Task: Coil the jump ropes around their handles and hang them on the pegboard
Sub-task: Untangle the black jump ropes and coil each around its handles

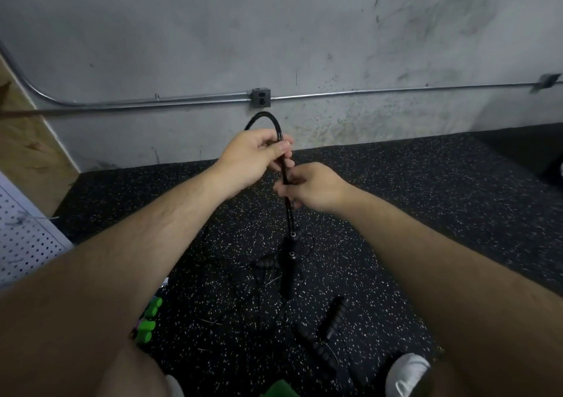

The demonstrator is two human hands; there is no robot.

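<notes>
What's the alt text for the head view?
Both hands hold a doubled black jump rope before a grey wall, left hand gripping near the bend, right hand pinching below. Other rope handles lie on the speckled floor.

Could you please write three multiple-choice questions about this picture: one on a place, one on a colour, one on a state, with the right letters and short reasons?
1. Where is the pegboard?
A) at the left edge
B) at the right edge
C) on the ceiling

2. What colour is the held rope?
A) green
B) black
C) white

3. What is the left hand doing?
A) resting flat on the floor
B) gripping the rope
C) hanging free

Answers:
1 A: the white board with holes shows at the left edge.
2 B: the rope looks black against the grey wall.
3 B: its fingers curl round the rope below the loop.
</notes>
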